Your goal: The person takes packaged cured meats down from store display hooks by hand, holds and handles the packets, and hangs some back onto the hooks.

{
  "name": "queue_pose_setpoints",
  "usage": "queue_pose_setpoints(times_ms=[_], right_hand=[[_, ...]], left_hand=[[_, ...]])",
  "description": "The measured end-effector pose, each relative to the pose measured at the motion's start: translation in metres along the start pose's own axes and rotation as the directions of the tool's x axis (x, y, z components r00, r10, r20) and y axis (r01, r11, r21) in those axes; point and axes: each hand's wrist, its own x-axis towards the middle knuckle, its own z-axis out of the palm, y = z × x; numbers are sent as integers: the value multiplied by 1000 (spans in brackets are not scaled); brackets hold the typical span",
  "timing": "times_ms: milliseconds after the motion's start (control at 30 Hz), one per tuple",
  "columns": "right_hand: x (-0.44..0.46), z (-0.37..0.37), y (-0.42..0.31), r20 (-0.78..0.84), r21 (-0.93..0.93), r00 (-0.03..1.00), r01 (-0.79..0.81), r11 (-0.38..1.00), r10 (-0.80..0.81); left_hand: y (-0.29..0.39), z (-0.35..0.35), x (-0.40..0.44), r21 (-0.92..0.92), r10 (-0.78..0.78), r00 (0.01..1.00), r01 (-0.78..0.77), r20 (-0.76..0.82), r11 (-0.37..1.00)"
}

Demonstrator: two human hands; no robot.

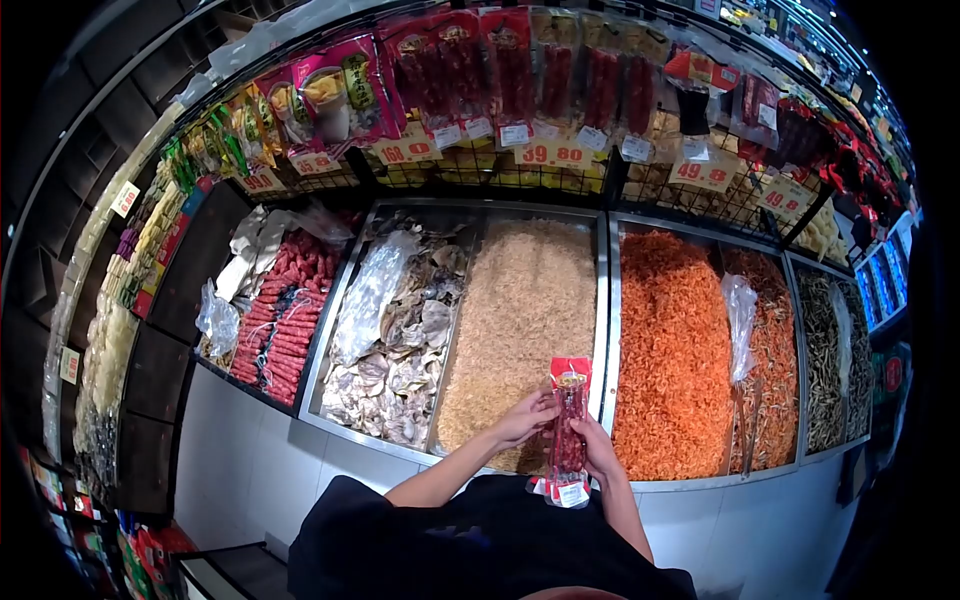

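Observation:
A clear vacuum pack of dark red sausages (570, 432) with a red top and a white label at its bottom is held upright in front of my body. My left hand (526, 420) holds its left edge, fingers bent against the plastic. On the other side, my right hand (598, 452) grips the right edge, with the thumb on the front. Behind the pack lies a bin of small pale dried shrimp (530, 290), and to its right a bin of orange dried shrimp (665, 340).
Red sausage packs (440, 75) hang along a rack above price cards (555, 153). Loose tied sausages (290, 320) and pale dried seafood (375, 395) fill bins on the left. Small dark dried fish (825, 350) lie far right. Metal rims (603, 300) divide the bins.

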Motion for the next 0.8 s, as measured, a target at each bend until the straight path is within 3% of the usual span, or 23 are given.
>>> queue_pose_setpoints(times_ms=[233, 433, 500, 600, 800], right_hand=[[-2, -1, 2, -36, -17, 998, -44, 999, 43], [4, -10, 9, -45, -86, 999, 0, 996, -4], [5, -8, 10, -55, -85, 998, 25, 996, -30], [4, -9, 11, -73, -119, 994, 76, 990, -85], [-3, -13, 7, -117, -78, 985, 119, 990, -128]], left_hand=[[3, 5, -2, 19, 45, 999, -46, 11, 999], [6, 6, -5, -13, -65, 996, 64, -61, 998], [5, 12, -7, -20, 75, 993, -77, -93, 997], [2, 9, -6, 51, 152, 974, -145, -169, 988], [27, 7, -2, 104, 202, 945, -180, -258, 978]])
